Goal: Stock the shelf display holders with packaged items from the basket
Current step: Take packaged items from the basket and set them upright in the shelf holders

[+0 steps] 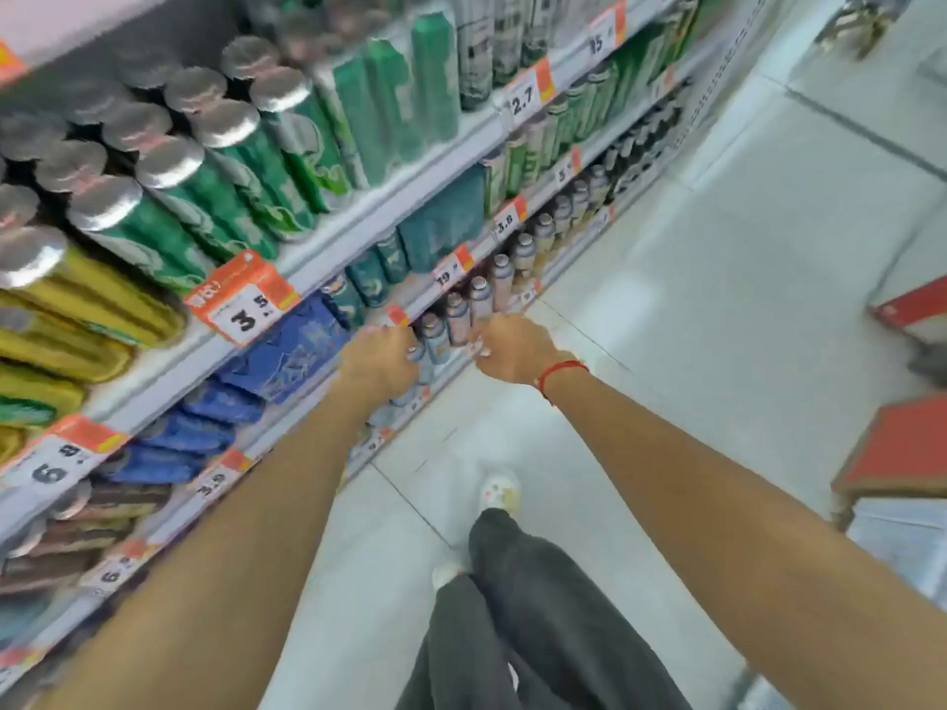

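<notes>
Both my arms reach down to a low shelf (451, 374) that holds a row of slim silver-topped cans (505, 279). My left hand (379, 363) is curled around one can (435, 338) at the near end of that row. My right hand (512, 348), with a red string on its wrist, has its fingers bent against the neighbouring cans (479, 302); motion blur hides whether it grips one. No basket is in view.
Shelves on the left carry green cans (287, 161), yellow cans (87, 299) and blue packs (287, 351), with orange price tags (246, 304) along the edges. Red-topped boxes (907, 448) stand on the tiled floor at the right. My legs and shoes are below.
</notes>
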A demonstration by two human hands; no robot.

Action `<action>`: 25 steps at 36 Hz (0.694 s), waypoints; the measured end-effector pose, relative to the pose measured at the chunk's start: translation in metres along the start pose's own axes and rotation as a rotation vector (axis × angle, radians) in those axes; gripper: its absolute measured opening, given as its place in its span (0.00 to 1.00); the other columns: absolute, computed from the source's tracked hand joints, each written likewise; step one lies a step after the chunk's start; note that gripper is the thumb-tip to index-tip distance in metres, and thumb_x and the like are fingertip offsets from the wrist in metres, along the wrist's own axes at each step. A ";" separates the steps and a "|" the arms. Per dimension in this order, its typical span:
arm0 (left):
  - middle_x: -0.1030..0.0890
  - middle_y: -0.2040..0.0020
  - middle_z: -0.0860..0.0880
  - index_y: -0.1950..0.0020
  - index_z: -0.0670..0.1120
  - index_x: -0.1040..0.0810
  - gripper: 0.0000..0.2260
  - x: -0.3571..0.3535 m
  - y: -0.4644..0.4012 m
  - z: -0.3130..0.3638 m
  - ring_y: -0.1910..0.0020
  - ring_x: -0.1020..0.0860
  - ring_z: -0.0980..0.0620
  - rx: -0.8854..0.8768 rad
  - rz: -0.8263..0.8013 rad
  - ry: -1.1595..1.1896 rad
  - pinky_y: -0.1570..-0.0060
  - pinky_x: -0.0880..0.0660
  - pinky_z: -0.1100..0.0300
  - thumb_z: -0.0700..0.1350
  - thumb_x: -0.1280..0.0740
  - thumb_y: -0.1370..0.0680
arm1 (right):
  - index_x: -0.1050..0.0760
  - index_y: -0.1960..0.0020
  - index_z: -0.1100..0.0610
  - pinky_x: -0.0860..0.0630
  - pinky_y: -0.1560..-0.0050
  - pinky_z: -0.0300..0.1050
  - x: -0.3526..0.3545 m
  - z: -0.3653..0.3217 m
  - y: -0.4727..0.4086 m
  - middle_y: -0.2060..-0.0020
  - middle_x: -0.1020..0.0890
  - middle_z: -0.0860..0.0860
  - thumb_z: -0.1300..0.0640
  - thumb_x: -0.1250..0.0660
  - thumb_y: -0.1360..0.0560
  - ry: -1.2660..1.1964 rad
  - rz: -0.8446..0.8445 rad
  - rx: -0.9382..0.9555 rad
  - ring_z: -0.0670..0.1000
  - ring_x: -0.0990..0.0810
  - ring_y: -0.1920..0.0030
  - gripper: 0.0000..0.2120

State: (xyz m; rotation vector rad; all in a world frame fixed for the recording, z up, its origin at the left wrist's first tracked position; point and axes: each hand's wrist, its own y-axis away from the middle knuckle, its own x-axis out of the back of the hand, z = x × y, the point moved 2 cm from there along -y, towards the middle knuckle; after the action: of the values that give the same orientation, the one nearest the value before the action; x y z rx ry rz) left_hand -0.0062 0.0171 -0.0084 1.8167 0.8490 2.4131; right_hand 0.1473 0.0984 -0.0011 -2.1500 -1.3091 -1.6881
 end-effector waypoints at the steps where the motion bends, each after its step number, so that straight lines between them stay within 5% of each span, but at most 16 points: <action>1: 0.21 0.44 0.41 0.41 0.44 0.25 0.13 -0.004 -0.007 0.012 0.45 0.24 0.40 -0.004 -0.043 0.003 0.54 0.28 0.54 0.43 0.36 0.25 | 0.27 0.38 0.54 0.29 0.44 0.50 0.000 0.013 0.000 0.41 0.23 0.56 0.56 0.38 0.24 -0.014 -0.015 -0.048 0.59 0.27 0.38 0.15; 6: 0.24 0.38 0.49 0.35 0.49 0.27 0.16 -0.028 -0.035 0.077 0.37 0.28 0.44 -0.066 -0.099 0.013 0.43 0.30 0.53 0.47 0.37 0.23 | 0.31 0.33 0.52 0.28 0.42 0.49 -0.013 0.086 0.006 0.39 0.24 0.50 0.53 0.38 0.23 -0.127 -0.043 -0.165 0.53 0.27 0.38 0.18; 25: 0.26 0.34 0.46 0.31 0.45 0.31 0.20 -0.029 -0.222 0.278 0.37 0.28 0.44 -0.411 -0.266 -0.193 0.43 0.31 0.52 0.48 0.37 0.23 | 0.36 0.28 0.54 0.31 0.37 0.51 0.044 0.313 -0.025 0.33 0.28 0.56 0.55 0.39 0.23 -0.286 -0.111 -0.586 0.57 0.32 0.33 0.23</action>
State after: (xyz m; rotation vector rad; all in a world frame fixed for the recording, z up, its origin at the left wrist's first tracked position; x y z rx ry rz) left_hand 0.1823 0.3122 -0.0763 1.6263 0.4934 2.0241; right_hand 0.3626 0.3123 -0.0920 -2.7704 -1.1017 -2.0725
